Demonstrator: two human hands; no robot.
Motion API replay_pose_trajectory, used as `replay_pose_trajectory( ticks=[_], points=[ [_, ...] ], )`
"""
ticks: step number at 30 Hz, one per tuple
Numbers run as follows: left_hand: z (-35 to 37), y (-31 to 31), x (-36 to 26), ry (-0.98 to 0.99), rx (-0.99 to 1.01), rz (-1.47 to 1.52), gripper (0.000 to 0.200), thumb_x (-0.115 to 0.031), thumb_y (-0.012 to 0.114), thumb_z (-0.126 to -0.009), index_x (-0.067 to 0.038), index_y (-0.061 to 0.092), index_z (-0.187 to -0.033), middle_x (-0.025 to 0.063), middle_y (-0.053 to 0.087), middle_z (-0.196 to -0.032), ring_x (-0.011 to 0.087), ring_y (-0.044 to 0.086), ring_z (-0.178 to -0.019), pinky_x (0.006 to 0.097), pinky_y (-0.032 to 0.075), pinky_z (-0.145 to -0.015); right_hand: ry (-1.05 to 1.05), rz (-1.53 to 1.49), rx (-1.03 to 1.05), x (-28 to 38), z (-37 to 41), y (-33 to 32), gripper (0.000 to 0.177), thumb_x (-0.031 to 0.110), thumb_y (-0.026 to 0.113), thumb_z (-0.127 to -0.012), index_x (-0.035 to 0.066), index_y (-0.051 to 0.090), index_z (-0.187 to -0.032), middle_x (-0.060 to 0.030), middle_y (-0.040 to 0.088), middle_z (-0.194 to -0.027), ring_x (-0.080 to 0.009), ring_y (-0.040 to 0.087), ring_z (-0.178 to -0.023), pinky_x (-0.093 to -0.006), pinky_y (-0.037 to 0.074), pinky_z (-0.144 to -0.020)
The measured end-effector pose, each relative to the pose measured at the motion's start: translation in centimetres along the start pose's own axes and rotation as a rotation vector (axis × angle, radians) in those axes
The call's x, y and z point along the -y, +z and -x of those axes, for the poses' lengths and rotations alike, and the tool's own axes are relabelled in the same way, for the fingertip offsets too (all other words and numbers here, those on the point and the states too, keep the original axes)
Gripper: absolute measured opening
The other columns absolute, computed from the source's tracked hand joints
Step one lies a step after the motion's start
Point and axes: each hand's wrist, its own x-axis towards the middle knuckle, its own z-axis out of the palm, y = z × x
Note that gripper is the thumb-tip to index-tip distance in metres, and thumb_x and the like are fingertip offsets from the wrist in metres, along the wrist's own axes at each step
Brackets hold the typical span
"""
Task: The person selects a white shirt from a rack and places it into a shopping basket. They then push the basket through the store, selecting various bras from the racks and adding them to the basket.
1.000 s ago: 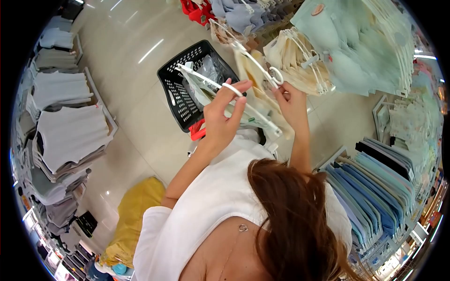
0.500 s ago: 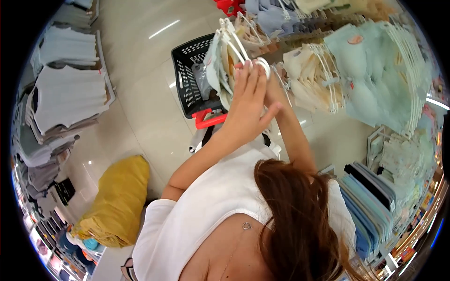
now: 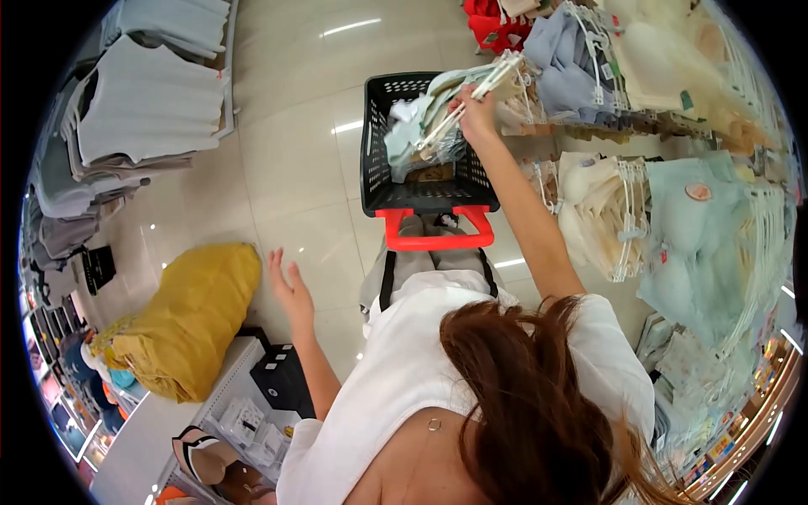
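Note:
My right hand (image 3: 477, 116) is wrapped round a bundle of white hangers (image 3: 497, 76). Pale green and cream bras (image 3: 408, 135) hang from them, over and partly inside a black shopping basket (image 3: 373, 168). How deep they reach into it is hard to see. The basket's red handle (image 3: 433, 242) faces my body. Off to the left, my left hand (image 3: 290, 286) is in the air with its fingers spread, holding nothing.
Racks of hanging bras (image 3: 606, 210) line the right side. Grey sleeveless tops (image 3: 143, 101) hang on the left. A mustard-yellow bag-like bundle (image 3: 189, 320) rests on a white counter (image 3: 143, 450) at lower left, near a black box (image 3: 282, 379).
My hands were together at the hangers; now the left has let go and swung left. My right hand has carried the bras over the basket.

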Motion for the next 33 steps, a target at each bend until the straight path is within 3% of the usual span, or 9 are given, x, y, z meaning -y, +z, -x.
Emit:
replay_pose_trajectory(
  ticks=[7,14,16,17,19,20,27,30,33],
  points=[
    [0.3,2.1,1.3,-0.079,-0.003,0.015,0.031,-0.016,0.045,-0.091,-0.003,0.051,-0.118,0.0192,0.044,-0.127,0.0303,0.038,-0.123,0.0389,0.032,-0.100,-0.021,0.051,0.155,0.3,1.1,-2.3,0.020,0.006,0.054,-0.087,0.006,0.039,-0.099,-0.0068,0.051,-0.069,-0.0174,0.056,-0.056,-0.0299,0.048,-0.048],
    [-0.7,4.5,-2.8,0.000,0.061,0.204,0.029,-0.015,0.046,-0.090,-0.004,0.052,-0.116,0.0176,0.037,-0.132,0.0303,0.039,-0.121,0.0407,0.036,-0.097,0.203,0.609,0.502,1.0,-0.5,-3.1,0.018,0.009,0.056,-0.086,0.003,0.052,-0.103,-0.0035,0.055,-0.070,-0.0096,0.056,-0.058,-0.0241,0.047,-0.052],
    [-0.9,4.5,-2.7,-0.001,0.055,0.204,0.028,-0.015,0.046,-0.090,-0.003,0.052,-0.116,0.0174,0.037,-0.131,0.0302,0.039,-0.121,0.0408,0.036,-0.097,0.069,1.120,0.579,1.1,-1.5,-3.3,0.018,0.010,0.059,-0.083,0.005,0.056,-0.100,-0.0079,0.061,-0.072,-0.0174,0.061,-0.063,-0.0286,0.048,-0.056],
    [-1.0,4.4,-2.5,-0.006,0.050,0.194,0.028,-0.015,0.046,-0.090,-0.003,0.052,-0.115,0.0172,0.037,-0.131,0.0302,0.039,-0.121,0.0407,0.036,-0.097,0.069,1.116,0.581,0.8,-2.5,-3.7,0.018,0.010,0.059,-0.083,0.005,0.056,-0.100,-0.0079,0.061,-0.072,-0.0174,0.061,-0.063,-0.0286,0.048,-0.056],
    [-1.1,4.2,-2.0,-0.011,0.044,0.181,0.028,-0.015,0.046,-0.090,-0.003,0.053,-0.115,0.0170,0.037,-0.132,0.0301,0.039,-0.121,0.0407,0.036,-0.097,-0.550,1.341,0.682,-0.3,-4.8,-4.4,0.022,0.009,0.060,-0.077,0.007,0.058,-0.099,-0.0146,0.063,-0.080,-0.0302,0.062,-0.074,-0.0348,0.048,-0.064],
    [-1.2,4.2,-1.7,-0.018,0.037,0.182,0.028,-0.014,0.046,-0.090,-0.003,0.053,-0.115,0.0168,0.038,-0.131,0.0299,0.039,-0.121,0.0406,0.036,-0.097,-0.460,1.324,0.696,-0.5,-5.7,-4.1,0.030,0.005,0.057,-0.074,0.009,0.057,-0.103,-0.0187,0.061,-0.090,-0.0373,0.057,-0.086,-0.0398,0.047,-0.072],
    [-0.4,4.3,-0.9,-0.063,0.037,0.152,0.027,-0.012,0.047,-0.089,-0.002,0.053,-0.114,0.0155,0.039,-0.129,0.0283,0.042,-0.118,0.0394,0.038,-0.095,-0.575,1.568,0.798,-5.8,-7.5,-3.7,0.036,0.006,0.058,-0.068,0.006,0.056,-0.104,-0.0204,0.061,-0.093,-0.0370,0.058,-0.089,-0.0408,0.046,-0.077],
    [0.1,5.2,-1.1,-0.112,0.077,0.147,0.027,-0.012,0.047,-0.089,-0.003,0.054,-0.113,0.0148,0.039,-0.129,0.0278,0.042,-0.118,0.0388,0.038,-0.094,-0.265,1.823,0.885,-10.3,-4.5,-5.8,0.068,0.018,0.068,-0.059,0.003,0.044,-0.120,-0.0208,0.056,-0.110,-0.0359,0.054,-0.101,-0.0408,0.045,-0.086],
    [0.6,6.6,-0.9,-0.110,0.109,0.180,0.026,-0.011,0.048,-0.088,-0.003,0.054,-0.113,0.0144,0.040,-0.129,0.0278,0.043,-0.118,0.0385,0.039,-0.093,0.146,2.004,0.982,-13.7,-0.4,-7.9,0.086,0.040,0.074,-0.061,0.006,0.037,-0.130,-0.0169,0.039,-0.132,-0.0310,0.037,-0.124,-0.0585,0.029,-0.098]
  ],
)
